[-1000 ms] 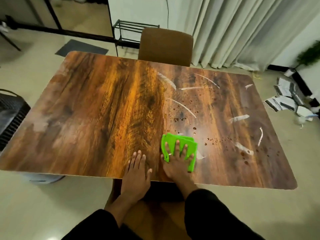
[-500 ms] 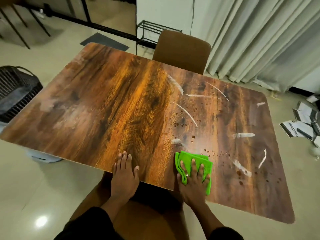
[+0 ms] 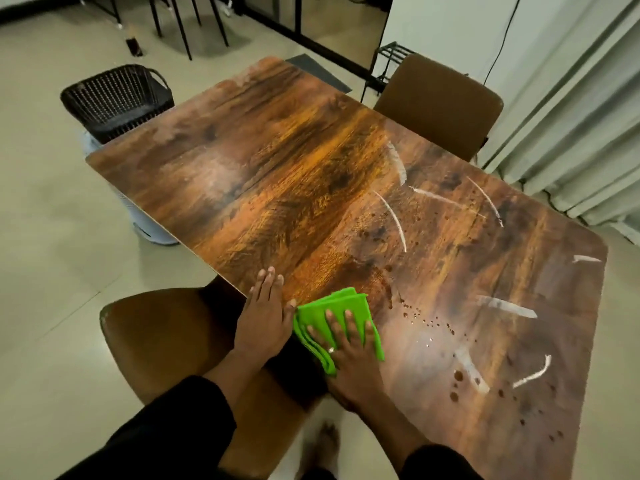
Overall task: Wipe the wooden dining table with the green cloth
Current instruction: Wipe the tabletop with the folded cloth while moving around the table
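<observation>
head: streaked wooden table [image 3: 277, 174], curtained rm

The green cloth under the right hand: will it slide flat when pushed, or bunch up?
The green cloth looks soft and folded in layers, so it probably bunches unless pressed flat. The right hand lies spread on it, which likely helps. The wooden table looks smooth, so sliding seems easy.
</observation>
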